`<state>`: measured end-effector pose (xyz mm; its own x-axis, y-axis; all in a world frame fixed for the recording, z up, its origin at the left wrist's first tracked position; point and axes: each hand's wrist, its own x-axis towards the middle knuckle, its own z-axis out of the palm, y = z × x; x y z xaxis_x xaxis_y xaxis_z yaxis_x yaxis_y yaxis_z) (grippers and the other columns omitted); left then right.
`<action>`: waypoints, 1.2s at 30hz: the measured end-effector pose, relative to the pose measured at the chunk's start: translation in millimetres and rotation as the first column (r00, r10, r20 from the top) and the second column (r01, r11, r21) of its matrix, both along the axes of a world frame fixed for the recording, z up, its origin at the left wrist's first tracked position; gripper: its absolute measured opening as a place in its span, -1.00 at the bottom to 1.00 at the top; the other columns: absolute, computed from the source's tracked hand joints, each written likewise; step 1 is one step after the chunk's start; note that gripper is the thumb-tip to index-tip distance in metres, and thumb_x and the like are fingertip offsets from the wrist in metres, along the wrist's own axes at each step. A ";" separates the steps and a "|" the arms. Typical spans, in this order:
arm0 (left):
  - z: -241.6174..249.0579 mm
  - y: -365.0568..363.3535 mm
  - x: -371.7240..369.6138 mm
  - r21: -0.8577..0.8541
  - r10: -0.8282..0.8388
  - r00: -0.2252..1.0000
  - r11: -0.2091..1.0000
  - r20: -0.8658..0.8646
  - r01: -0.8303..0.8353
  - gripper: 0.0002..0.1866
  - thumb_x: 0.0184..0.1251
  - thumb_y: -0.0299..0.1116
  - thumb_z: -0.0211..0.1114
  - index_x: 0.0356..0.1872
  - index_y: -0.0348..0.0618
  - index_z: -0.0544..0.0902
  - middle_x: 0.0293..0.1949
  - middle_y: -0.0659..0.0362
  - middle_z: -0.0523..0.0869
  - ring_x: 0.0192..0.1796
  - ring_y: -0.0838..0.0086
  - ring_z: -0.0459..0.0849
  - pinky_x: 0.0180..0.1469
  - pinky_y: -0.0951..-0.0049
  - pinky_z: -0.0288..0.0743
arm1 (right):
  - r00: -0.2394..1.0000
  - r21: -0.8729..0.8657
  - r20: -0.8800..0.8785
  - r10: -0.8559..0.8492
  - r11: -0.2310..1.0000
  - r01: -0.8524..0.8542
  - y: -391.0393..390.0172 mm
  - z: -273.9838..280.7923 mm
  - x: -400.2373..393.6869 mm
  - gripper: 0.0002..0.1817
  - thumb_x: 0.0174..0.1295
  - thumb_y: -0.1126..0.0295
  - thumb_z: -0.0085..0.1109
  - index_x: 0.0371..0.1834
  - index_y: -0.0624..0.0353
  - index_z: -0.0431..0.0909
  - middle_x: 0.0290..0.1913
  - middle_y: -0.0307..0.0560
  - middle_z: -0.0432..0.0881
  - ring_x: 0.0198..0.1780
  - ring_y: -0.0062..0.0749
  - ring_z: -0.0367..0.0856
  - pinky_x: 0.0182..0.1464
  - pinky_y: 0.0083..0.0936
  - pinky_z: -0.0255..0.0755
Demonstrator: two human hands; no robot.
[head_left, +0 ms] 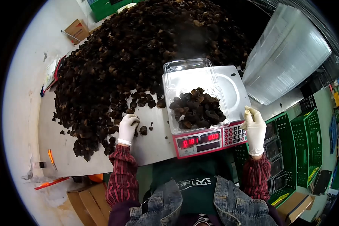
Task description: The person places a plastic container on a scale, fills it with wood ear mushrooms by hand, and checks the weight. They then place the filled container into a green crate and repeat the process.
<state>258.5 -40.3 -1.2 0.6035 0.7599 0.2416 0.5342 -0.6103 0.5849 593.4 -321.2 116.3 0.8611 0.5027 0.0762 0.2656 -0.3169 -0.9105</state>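
Observation:
My left hand [129,128], in a white glove, rests at the near edge of a big heap of dark wood ear mushrooms [113,67]. Its fingers are curled in, and what they hold, if anything, is hidden. My right hand [254,130], gloved too, hovers by the right end of the scale's keypad [234,135] with its fingers bent but apart, holding nothing visible. Between my hands stands a red and silver weighing scale [199,148], its display lit at 0.181. On it sits a clear plastic clamshell box [190,66], lid folded back, with mushrooms [197,109] piled inside.
A tall stack of clear plastic boxes [286,52] leans behind the scale on the right. Green crates [303,143] stand at lower right, one with clear boxes. An orange knife [52,160] lies at the table's left edge. Cardboard boxes [88,203] are below.

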 end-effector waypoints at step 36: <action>109.8 -110.1 96.2 -0.735 0.240 0.745 0.508 0.622 0.450 -0.70 0.19 -0.73 0.18 -0.14 -0.14 0.38 -0.34 0.16 0.55 -0.38 0.34 0.67 -0.30 0.31 0.63 | 0.829 0.292 -0.452 0.329 0.933 -0.211 14.1 -3.3 -41.2 -0.55 0.37 0.48 -0.06 0.29 0.44 0.32 -0.44 -0.21 0.58 -0.44 -0.60 0.54 -0.29 -0.66 0.45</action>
